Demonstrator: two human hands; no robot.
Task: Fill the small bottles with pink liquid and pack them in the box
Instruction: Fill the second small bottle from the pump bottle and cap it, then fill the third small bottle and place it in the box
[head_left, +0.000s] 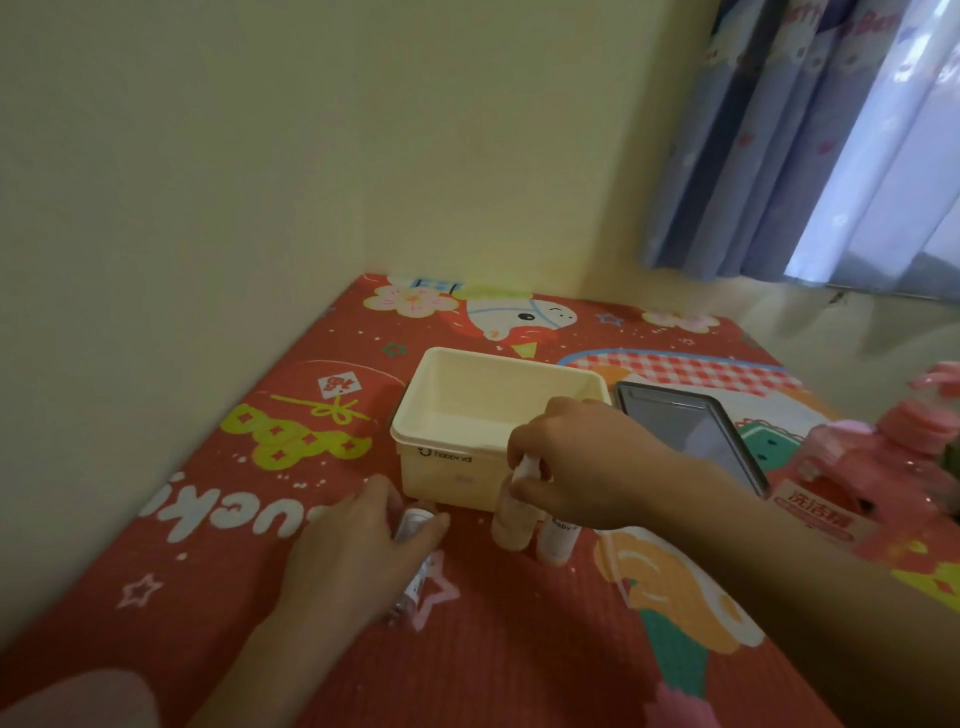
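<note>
A cream plastic box (447, 470) stands open and empty on the red patterned table. Just in front of its right corner stand two small bottles: a pale pink one (511, 532) and a white labelled one (556, 543) beside it. My right hand (582, 460) pinches the cap of the pale pink bottle from above. In front of the box's left corner, my left hand (358, 556) is wrapped around another small bottle (414, 525) with a white label. A large pink bottle of liquid (883, 488) with a pump top sits at the right edge.
A phone (691, 426) lies screen up just right of the box. The table meets a cream wall on the left and at the back. Blue curtains (810, 140) hang at the upper right.
</note>
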